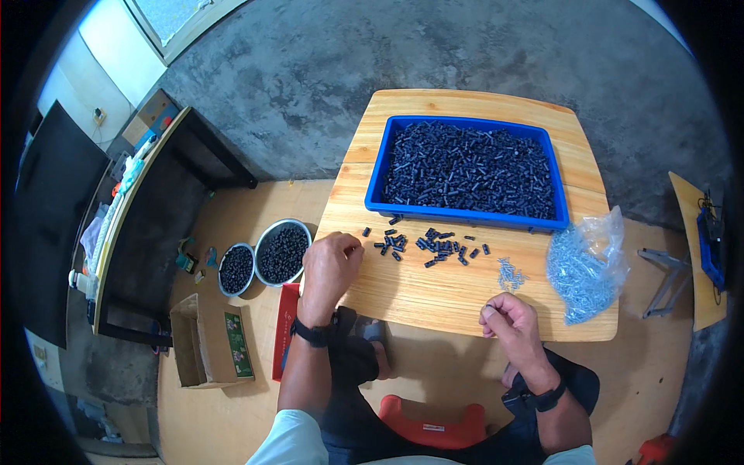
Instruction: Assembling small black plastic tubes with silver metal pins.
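Here the left hand (332,265) rests on the small wooden table (434,298) with its fingers curled narrow, the fingertips pinched together at the left end of a loose row of small black plastic pieces (430,244). Whether it already holds one piece, I cannot tell. The row lies to the right of this hand and runs left to right, just in front of the blue tray (467,168) full of the same pieces. The left hand is clearly the nearer one to them.

The right hand (509,322) hovers at the near edge of the table, fingers closed loosely, perhaps on something very small; this is not visible. The little heap of silver screws (510,274) lies just beyond it, and the clear bag of screws (585,267) is further to its right.
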Demonstrator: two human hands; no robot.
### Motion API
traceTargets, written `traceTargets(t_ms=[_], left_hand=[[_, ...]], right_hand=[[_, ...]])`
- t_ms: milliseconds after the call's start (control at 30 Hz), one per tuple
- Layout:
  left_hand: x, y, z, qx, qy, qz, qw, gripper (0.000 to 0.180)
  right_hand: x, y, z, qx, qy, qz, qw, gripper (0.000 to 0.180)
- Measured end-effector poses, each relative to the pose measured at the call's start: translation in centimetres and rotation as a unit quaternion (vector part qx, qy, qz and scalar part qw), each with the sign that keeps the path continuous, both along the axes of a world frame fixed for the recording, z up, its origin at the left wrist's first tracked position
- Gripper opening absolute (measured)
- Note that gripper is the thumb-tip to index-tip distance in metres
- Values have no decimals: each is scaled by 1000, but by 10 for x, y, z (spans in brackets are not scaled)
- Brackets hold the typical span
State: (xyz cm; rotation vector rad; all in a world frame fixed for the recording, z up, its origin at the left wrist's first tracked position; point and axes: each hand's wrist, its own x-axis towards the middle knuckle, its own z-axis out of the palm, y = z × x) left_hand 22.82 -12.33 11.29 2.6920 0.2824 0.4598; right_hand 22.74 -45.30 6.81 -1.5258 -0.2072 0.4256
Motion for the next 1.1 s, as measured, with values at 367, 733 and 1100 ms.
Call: traceTargets(t_ms=[367, 733, 1100], left_hand=[[18, 20, -29, -22, -63, 43, 997, 18], [21, 13, -31, -47, -56, -33, 997, 15], [10, -37, -17, -93, -76, -111, 987, 20]], right_hand=[[-2, 3, 3, -5, 12, -10, 1000, 10], [-1, 5, 2, -22, -5, -12, 1000, 11], [0, 3, 0, -8, 5, -1, 1000, 8]])
